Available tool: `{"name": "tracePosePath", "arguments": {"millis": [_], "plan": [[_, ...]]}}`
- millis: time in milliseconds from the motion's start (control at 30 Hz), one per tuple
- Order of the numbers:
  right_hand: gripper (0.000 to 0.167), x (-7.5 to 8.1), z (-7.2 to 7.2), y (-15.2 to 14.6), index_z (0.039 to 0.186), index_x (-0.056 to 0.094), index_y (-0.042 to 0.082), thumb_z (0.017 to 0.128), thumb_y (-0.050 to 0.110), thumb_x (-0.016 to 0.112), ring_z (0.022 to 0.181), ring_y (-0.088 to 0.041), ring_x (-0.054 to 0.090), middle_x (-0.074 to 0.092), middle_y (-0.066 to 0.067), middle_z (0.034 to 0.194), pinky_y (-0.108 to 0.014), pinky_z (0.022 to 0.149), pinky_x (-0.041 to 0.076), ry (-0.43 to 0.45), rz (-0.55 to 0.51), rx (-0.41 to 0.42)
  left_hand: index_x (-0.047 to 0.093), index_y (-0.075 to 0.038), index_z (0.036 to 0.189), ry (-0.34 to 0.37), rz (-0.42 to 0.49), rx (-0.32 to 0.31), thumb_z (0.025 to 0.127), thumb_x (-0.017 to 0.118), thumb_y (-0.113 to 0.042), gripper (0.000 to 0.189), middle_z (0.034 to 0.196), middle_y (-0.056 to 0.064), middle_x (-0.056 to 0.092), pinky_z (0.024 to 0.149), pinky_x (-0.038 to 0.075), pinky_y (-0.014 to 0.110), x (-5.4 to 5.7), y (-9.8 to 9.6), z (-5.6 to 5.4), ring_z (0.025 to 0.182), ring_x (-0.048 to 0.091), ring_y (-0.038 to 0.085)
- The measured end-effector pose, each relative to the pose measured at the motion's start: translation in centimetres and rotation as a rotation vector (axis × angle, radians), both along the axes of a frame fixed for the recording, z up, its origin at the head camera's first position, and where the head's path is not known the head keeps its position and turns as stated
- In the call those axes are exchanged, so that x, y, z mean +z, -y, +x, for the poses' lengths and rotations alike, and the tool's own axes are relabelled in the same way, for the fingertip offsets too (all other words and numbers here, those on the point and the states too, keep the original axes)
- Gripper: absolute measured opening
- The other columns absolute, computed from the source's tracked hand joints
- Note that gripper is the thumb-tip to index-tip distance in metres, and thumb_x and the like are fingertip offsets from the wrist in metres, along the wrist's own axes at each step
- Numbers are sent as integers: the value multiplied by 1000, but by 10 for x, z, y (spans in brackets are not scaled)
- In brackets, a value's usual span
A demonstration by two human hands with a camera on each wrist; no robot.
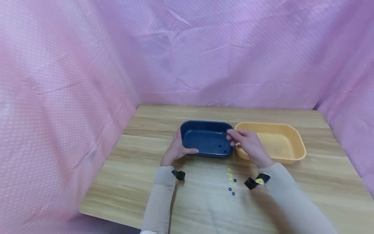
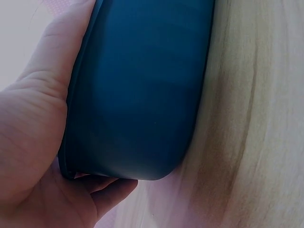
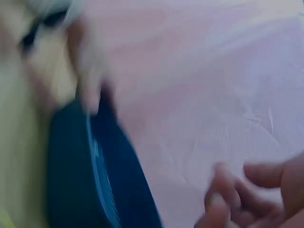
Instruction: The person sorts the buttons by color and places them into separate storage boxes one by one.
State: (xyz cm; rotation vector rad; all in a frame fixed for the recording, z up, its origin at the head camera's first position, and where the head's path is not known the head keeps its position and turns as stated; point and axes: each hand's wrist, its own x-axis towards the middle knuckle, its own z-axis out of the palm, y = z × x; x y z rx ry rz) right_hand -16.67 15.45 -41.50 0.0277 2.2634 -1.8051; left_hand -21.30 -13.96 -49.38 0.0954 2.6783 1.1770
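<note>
A dark blue bin (image 1: pixel 207 122) stands on the table. My left hand (image 1: pixel 176 150) grips its left end, thumb along the near rim and fingers round the end wall; the left wrist view shows this bin wall (image 2: pixel 137 90) close up. Over the bin's right end hovers my right hand (image 1: pixel 247 144), fingers bent. In the right wrist view its thumb (image 3: pixel 263 175) is apart from the fingertips, and nothing shows between them. Two small dark pieces (image 1: pixel 225 151) lie on the bin floor. Small yellow rings (image 1: pixel 230 179) and dark blue rings (image 1: pixel 230 189) are scattered in front.
A yellow bin (image 1: pixel 301 148) stands right beside the blue one, partly behind my right hand and wrist. Both bins rest on a wood-grain table (image 1: pixel 140 136). Pink dotted sheeting (image 1: pixel 187 58) hangs behind and at both sides.
</note>
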Motion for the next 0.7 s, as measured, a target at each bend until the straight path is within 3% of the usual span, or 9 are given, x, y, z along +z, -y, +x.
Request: {"name": "tracePosePath", "arguments": {"millis": [133,300,433,533,633,700], "plan": [[51,1,-4,5,134,58,12,99,47,50,102,-29,59,64,-12,116,-40,84,53,-147,251,0,-11,-15,155,2,-2,1,67,87,-46,135,161,13,1,112,27,53,-1,0,-1,139,25,35],[30,-5,15,-11,113,69,7,100,30,57,81,-23,57,67,-8,96,-32,65,49,-363,483,23,-10,-17,156,17,-21,11,66,87,-49,136,160,16,0,109,31,55,1,1,-4,137,28,38],[13,-27,33,-22,101,74,6,91,11,68,71,-15,57,67,-1,85,-32,61,50,-450,677,213,-9,-18,156,11,-49,26,67,86,-50,134,159,18,-2,107,33,57,5,3,-4,138,27,42],[14,-52,45,-23,100,75,11,86,9,72,76,-10,61,68,3,88,-32,69,55,-430,762,374,-10,-19,156,2,-65,23,68,86,-48,133,160,17,-2,107,32,57,6,4,-4,139,25,42],[15,-71,56,-21,97,76,16,84,8,73,83,-10,63,66,7,91,-33,76,56,-446,844,459,-11,-18,155,7,-72,1,69,86,-49,134,161,16,-3,109,29,57,4,3,-3,141,22,40],[14,-80,62,-19,91,77,18,81,7,75,79,-10,61,63,7,87,-34,74,55,-535,935,498,-11,-17,155,18,-70,-16,68,86,-50,134,161,15,-3,110,28,56,2,2,-2,142,20,39]]}}
